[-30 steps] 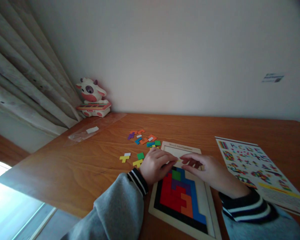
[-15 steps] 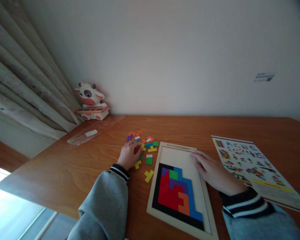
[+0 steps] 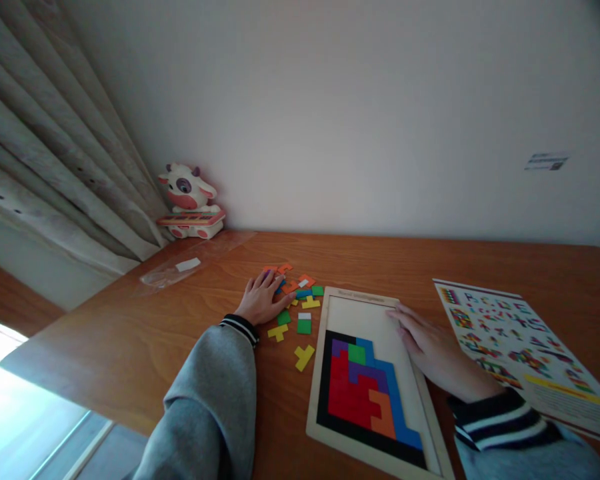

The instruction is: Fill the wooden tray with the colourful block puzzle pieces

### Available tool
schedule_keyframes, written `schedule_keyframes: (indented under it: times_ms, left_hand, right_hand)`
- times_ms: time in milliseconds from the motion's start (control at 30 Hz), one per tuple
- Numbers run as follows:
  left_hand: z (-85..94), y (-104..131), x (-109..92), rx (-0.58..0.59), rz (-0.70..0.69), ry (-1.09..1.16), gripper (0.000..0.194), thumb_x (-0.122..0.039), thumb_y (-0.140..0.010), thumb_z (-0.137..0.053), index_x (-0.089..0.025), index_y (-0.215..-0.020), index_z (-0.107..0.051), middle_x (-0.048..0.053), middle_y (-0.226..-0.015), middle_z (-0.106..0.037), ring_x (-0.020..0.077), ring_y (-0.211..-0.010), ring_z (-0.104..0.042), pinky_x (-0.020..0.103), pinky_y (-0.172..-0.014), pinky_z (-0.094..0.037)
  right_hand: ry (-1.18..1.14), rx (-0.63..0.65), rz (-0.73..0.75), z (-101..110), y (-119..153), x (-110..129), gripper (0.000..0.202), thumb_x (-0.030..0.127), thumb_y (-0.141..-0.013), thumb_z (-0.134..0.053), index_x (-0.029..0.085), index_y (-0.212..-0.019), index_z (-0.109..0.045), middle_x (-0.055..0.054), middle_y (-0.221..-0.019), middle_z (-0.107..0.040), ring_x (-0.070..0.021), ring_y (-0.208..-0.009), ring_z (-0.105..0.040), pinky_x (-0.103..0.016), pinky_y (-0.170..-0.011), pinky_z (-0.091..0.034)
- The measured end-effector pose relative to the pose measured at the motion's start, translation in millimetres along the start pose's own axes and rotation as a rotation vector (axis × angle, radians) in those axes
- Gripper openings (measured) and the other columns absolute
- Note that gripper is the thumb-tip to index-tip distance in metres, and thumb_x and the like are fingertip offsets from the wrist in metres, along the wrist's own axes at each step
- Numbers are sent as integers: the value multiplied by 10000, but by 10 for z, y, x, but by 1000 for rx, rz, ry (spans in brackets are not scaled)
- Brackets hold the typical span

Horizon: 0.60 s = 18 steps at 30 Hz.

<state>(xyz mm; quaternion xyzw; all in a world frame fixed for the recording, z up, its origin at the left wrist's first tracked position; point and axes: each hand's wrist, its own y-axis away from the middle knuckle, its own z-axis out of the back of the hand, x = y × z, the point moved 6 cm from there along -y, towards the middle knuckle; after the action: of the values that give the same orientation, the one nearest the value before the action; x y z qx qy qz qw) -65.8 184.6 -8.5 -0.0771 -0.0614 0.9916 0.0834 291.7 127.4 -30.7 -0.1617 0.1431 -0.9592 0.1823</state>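
Several small coloured puzzle pieces (image 3: 295, 293) lie scattered on the wooden table (image 3: 130, 347), left of the puzzle tray (image 3: 360, 303). Left hand (image 3: 263, 300) rests flat, fingers spread, on the far-left pieces. Right hand (image 3: 430, 347) lies open on the tray's right edge. Red, blue, purple, green, orange and black pieces fill the tray's near part.

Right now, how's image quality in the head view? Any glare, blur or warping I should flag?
Head view: blown-out daylight at the lower left beside the table; the table edges bow, so wide-angle warping; upper right corner darkened; the sheet print is too soft to read; the loose pieces by the left hand are small but colours are clear; the right hand and puzzle board are evenly lit, no motion blur.
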Motion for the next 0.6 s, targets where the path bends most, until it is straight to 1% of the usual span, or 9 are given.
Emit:
schedule_keyframes:
  times_ms: [133, 267, 333, 400, 433, 500, 567, 600]
  left_hand:
    - [35, 93, -9, -7, -69, 4, 708, -704, -901, -388, -253, -1443, -446, 110, -1556, -349, 320, -1451, -276, 534, -1166, -242]
    - [104, 258, -52, -20, -154, 45, 540, -551, -970, -398, -231, -1388, -518, 119, -1513, -419, 297, -1416, -352, 514, -1149, -302]
    - [131, 355, -60, -31, -180, 56, 480, -479, -993, -383, -230, -1374, -533, 113, -1491, -450, 281, -1397, -383, 497, -1147, -320]
    - [152, 443, -64, -52, -171, 52, 470, -472, -995, -378, -236, -1369, -538, 111, -1474, -469, 284, -1380, -403, 498, -1143, -327]
    - [158, 479, -70, -63, -157, 44, 495, -505, -981, -398, -242, -1381, -524, 116, -1478, -460, 300, -1381, -398, 513, -1141, -322]
    - [154, 530, -105, -68, -137, 27, 618, -601, -920, -469, -264, -1438, -450, 128, -1516, -404, 350, -1401, -352, 569, -1135, -295]
    - [126, 550, -172, -47, -153, 20, 777, -679, -845, -535, -291, -1493, -351, 134, -1554, -338, 386, -1424, -296, 615, -1133, -254]
    - [107, 552, -207, -32, -168, 18, 827, -701, -821, -550, -295, -1505, -323, 136, -1562, -322, 393, -1431, -278, 624, -1137, -233]
  right_hand:
    - [1, 53, -14, 33, -7, 16, 438, 300, -954, -332, 165, -1261, -614, -171, -1413, -545, -305, -1269, -551, -511, -1054, -454]
    - [-5, 140, -35, 88, -20, 78, 474, 301, -970, -302, 121, -1310, -579, -196, -1446, -500, -294, -1310, -508, -498, -1090, -415]
    - [-18, 174, -39, 98, -19, 97, 473, 302, -972, -300, 127, -1316, -573, -190, -1460, -485, -288, -1328, -485, -496, -1090, -415]
    - [-35, 178, -43, 97, -13, 85, 456, 298, -969, -309, 156, -1309, -578, -165, -1469, -482, -282, -1341, -469, -500, -1092, -413]
    - [-42, 173, -47, 92, -8, 66, 450, 295, -967, -310, 170, -1305, -579, -151, -1475, -479, -279, -1347, -461, -505, -1096, -407]
    - [-44, 165, -53, 74, 5, 9, 456, 285, -964, -296, 176, -1310, -573, -139, -1485, -470, -276, -1358, -447, -515, -1107, -389]
    - [-34, 164, -55, 57, 14, -54, 471, 268, -962, -277, 160, -1322, -561, -148, -1484, -470, -271, -1365, -440, -515, -1118, -373]
    - [-26, 164, -57, 54, 16, -84, 476, 259, -959, -272, 147, -1323, -558, -159, -1477, -476, -269, -1363, -445, -512, -1121, -371]
